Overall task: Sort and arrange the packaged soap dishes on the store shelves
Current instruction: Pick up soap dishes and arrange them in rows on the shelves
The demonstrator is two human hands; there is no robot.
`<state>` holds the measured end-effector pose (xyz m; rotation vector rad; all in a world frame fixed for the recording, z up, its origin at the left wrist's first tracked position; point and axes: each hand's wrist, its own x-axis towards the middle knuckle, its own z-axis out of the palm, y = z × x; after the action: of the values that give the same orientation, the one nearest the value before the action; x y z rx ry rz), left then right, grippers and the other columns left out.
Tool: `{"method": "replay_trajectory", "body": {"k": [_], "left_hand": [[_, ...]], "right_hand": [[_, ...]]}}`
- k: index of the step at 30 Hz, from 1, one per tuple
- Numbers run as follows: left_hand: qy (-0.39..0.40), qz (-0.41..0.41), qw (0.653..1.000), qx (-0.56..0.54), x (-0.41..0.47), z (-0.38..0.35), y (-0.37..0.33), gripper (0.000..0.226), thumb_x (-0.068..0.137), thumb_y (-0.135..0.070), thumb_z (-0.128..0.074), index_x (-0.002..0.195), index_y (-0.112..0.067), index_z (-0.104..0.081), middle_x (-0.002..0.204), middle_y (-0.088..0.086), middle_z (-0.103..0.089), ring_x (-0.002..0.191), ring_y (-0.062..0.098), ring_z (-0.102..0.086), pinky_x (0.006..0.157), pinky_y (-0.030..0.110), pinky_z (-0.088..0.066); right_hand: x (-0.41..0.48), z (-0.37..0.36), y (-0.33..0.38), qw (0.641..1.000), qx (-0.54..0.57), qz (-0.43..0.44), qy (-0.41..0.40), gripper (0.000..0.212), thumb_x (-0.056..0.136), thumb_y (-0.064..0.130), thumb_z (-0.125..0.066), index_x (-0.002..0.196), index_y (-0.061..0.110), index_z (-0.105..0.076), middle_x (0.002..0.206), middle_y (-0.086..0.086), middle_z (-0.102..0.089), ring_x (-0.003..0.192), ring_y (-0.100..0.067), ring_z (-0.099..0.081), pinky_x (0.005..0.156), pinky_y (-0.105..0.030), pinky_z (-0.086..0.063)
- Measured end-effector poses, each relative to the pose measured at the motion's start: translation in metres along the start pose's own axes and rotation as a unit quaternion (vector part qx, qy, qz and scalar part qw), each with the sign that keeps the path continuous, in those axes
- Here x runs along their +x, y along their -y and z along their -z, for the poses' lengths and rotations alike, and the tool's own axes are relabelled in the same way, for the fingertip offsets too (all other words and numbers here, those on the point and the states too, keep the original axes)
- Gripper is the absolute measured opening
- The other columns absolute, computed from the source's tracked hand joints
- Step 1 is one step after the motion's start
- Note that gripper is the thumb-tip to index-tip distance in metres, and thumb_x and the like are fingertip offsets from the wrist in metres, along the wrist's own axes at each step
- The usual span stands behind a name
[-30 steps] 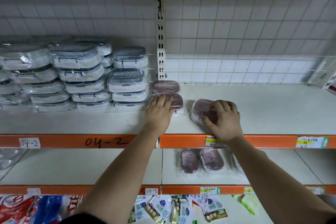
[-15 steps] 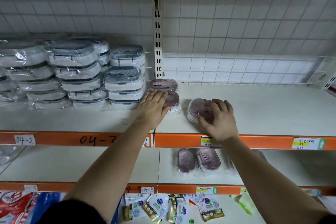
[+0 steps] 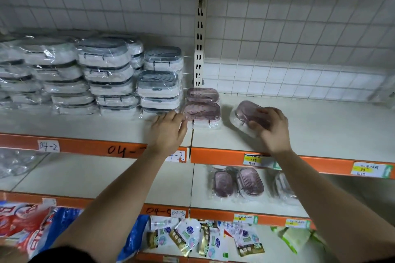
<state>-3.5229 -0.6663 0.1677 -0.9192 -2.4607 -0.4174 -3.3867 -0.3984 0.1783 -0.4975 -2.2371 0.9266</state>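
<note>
Head view: the upper shelf (image 3: 324,128) runs wide and bare to the right of the upright post (image 3: 198,53), with open board all the way to the wire grid back (image 3: 299,38). To the left of the post it is crowded with stacks of wrapped grey-lidded soap dishes (image 3: 158,83) that reach close to the orange front edge (image 3: 224,155).

Just right of those stacks, two wrapped pink soap dishes (image 3: 202,111) sit one behind the other at the seam between the boards. The left hand (image 3: 168,130) lies low over the shelf front with its fingers nearly straight, their tips at the left end of the nearer pink dish and holding nothing.

The right hand (image 3: 271,128) reaches in from below, its fingers curled over a third pink soap dish (image 3: 242,113), which lies turned at an angle on the shelf, apart from the pair. More pink dishes (image 3: 249,181) lie on the lower shelf (image 3: 106,175).
</note>
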Motion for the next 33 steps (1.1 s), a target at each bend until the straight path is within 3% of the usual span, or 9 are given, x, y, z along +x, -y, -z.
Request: {"method": "replay_trajectory", "body": {"k": [5,10,13,18,20,23,27,33], "left_hand": [[-0.05,0.013,0.999,-0.006,-0.004,-0.005,-0.002,0.036,0.093,-0.035,-0.038,0.088,-0.015,-0.067,0.082,0.002,-0.066,0.071,0.026,-0.061,0.077,0.034,-0.037],[-0.101,-0.001,0.995,-0.014,-0.004,-0.011,0.002,0.028,0.09,-0.029,-0.043,0.083,-0.013,-0.065,0.076,0.003,-0.063,0.066,0.027,-0.059,0.076,0.036,-0.036],[-0.109,-0.008,0.994,-0.014,-0.004,-0.014,0.003,0.028,0.09,-0.028,-0.043,0.082,-0.012,-0.064,0.075,0.004,-0.062,0.066,0.028,-0.058,0.075,0.038,-0.039],[-0.121,-0.018,0.992,-0.018,-0.004,-0.016,0.005,0.025,0.089,-0.026,-0.043,0.079,-0.013,-0.063,0.074,0.002,-0.062,0.065,0.026,-0.056,0.076,0.037,-0.038],[-0.128,-0.021,0.991,-0.02,-0.004,-0.016,0.006,0.025,0.089,-0.025,-0.044,0.079,-0.013,-0.062,0.073,0.002,-0.061,0.064,0.025,-0.056,0.075,0.037,-0.039],[-0.136,-0.021,0.99,-0.026,-0.003,-0.017,0.007,0.023,0.09,-0.024,-0.044,0.078,-0.013,-0.061,0.073,0.002,-0.06,0.064,0.025,-0.055,0.073,0.036,-0.038],[-0.137,-0.023,0.99,-0.031,-0.004,-0.017,0.007,0.023,0.089,-0.024,-0.045,0.078,-0.013,-0.061,0.072,0.001,-0.059,0.063,0.025,-0.054,0.073,0.035,-0.037],[-0.112,0.0,0.993,-0.048,-0.003,-0.014,0.006,0.023,0.089,-0.025,-0.045,0.077,-0.013,-0.061,0.072,0.002,-0.059,0.062,0.027,-0.055,0.071,0.038,-0.041]], "right_hand": [[0.031,-0.027,0.026,0.997,-0.001,0.07,0.01,0.05,0.068,0.036,-0.072,0.112,0.014,-0.065,0.118,-0.006,-0.057,0.117,-0.032,-0.05,0.105,-0.045,-0.04],[0.067,-0.066,0.059,0.991,-0.027,0.116,0.053,0.05,0.068,0.037,-0.071,0.111,0.013,-0.066,0.119,-0.007,-0.058,0.119,-0.031,-0.047,0.105,-0.034,-0.034],[0.086,-0.086,0.07,0.989,-0.034,0.125,0.072,0.049,0.07,0.036,-0.072,0.11,0.009,-0.064,0.12,-0.008,-0.057,0.119,-0.03,-0.045,0.105,-0.037,-0.037],[0.111,-0.113,0.079,0.99,-0.032,0.11,0.081,0.039,0.075,0.02,-0.08,0.109,0.01,-0.063,0.117,-0.007,-0.056,0.12,-0.029,-0.043,0.104,-0.032,-0.035],[0.116,-0.123,0.078,0.986,-0.048,0.109,0.114,0.037,0.076,0.021,-0.078,0.108,0.011,-0.064,0.116,-0.008,-0.059,0.124,-0.032,-0.043,0.108,-0.032,-0.032],[0.117,-0.133,0.073,0.979,-0.097,0.118,0.139,0.038,0.077,0.033,-0.069,0.111,0.018,-0.068,0.121,-0.004,-0.063,0.131,-0.035,-0.043,0.115,-0.044,-0.026],[0.11,-0.133,0.077,0.973,-0.166,0.132,0.085,0.035,0.087,0.029,-0.069,0.122,0.022,-0.069,0.126,-0.005,-0.058,0.123,-0.034,-0.042,0.101,-0.047,-0.038],[0.094,-0.123,0.079,0.963,-0.214,0.142,0.083,0.042,0.092,0.036,-0.06,0.132,0.025,-0.061,0.132,-0.004,-0.056,0.125,-0.035,-0.041,0.1,-0.046,-0.038]]}}
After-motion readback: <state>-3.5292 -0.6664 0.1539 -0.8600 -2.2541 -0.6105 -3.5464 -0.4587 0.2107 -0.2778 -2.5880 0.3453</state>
